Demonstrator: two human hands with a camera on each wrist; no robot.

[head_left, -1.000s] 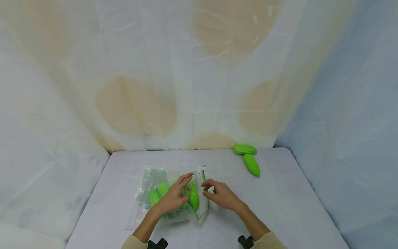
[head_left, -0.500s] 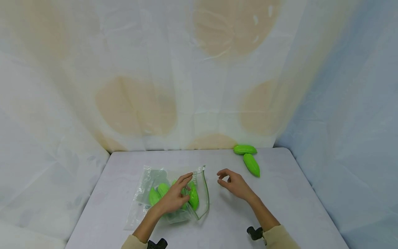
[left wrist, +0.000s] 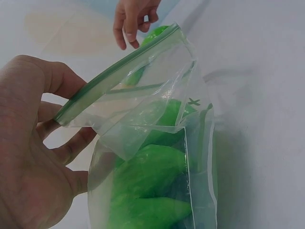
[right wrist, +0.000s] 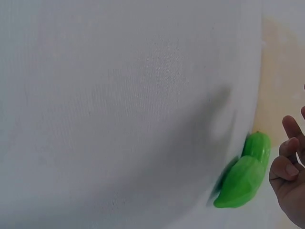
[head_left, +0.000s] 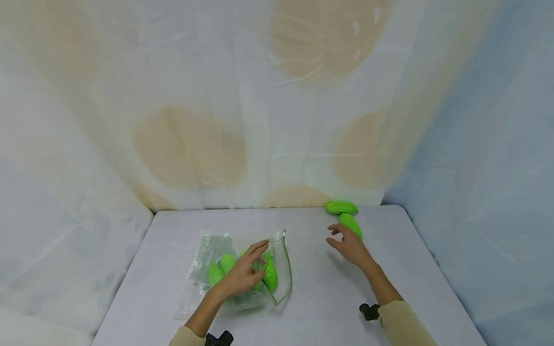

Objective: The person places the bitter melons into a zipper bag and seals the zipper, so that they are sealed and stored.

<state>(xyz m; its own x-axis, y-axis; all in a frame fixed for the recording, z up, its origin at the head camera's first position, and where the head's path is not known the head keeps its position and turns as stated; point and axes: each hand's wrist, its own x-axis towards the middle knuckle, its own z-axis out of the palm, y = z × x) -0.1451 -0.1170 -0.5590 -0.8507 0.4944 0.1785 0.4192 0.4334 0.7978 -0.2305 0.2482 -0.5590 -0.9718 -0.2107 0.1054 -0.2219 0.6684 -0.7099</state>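
Observation:
A clear zip bag [head_left: 212, 245] with a green-edged mouth lies on the left of the table, its mouth facing right. Several bright green, tapered gourd-like vegetables [head_left: 270, 275] are inside it. My left hand [head_left: 242, 275] holds the raised lip of the bag by its green zip strip [left wrist: 124, 67], fingers spread along the mouth. My right hand [head_left: 351, 249] hovers with nothing in it, fingers loosely bent, and overlaps the nearer loose green vegetable [head_left: 352, 225]. In the right wrist view that hand's fingers [right wrist: 289, 125] appear beside both loose vegetables.
Another loose green vegetable [head_left: 341, 207] lies at the table's back edge, touching the nearer one. The white-covered table [head_left: 311, 307] is bounded by a patterned curtain [head_left: 285, 144] behind and hanging sheets at both sides.
My right hand has moved from beside the bag's mouth to the right and back, toward the loose vegetables. My left hand and the bag have stayed in place.

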